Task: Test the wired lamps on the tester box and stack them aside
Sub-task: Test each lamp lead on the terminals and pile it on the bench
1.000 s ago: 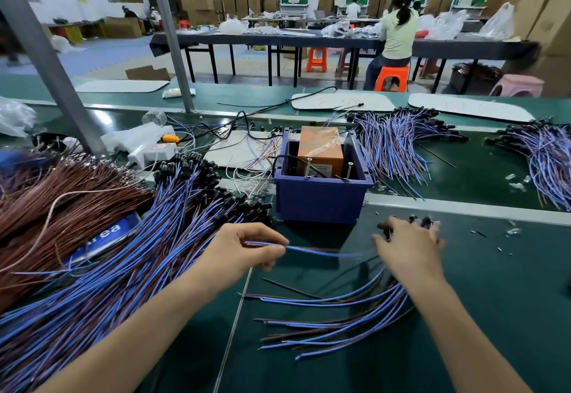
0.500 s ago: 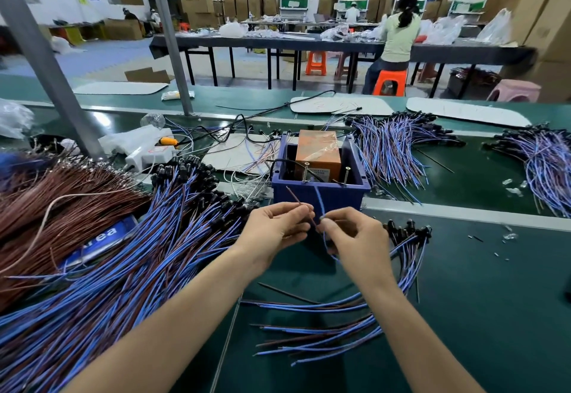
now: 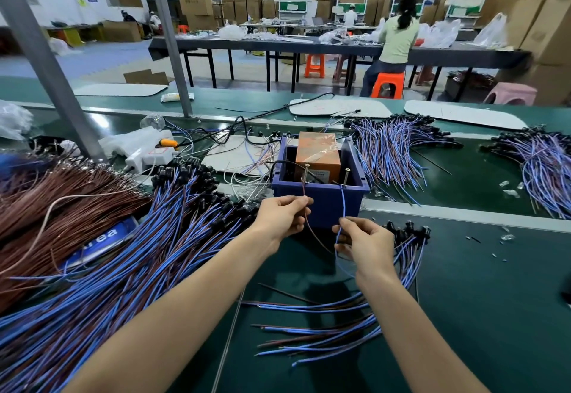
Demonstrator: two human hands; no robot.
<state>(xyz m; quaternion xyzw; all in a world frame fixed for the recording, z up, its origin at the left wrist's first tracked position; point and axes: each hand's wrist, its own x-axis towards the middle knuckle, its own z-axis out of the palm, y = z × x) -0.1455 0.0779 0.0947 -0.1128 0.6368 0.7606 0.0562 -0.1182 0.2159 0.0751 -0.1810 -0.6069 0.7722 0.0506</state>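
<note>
Pinching brown wire [image 3: 304, 190], left hand [image 3: 279, 218], blue wire [image 3: 343, 204], right hand [image 3: 364, 245], label [image 3: 102, 238] "area"

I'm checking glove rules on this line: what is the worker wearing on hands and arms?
Nothing that shows. The left hand and right hand are bare: no gloves, rings or tape. The left forearm and right forearm are bare too, with no watch, wristband or sleeve in view up to the frame's edge.
</note>
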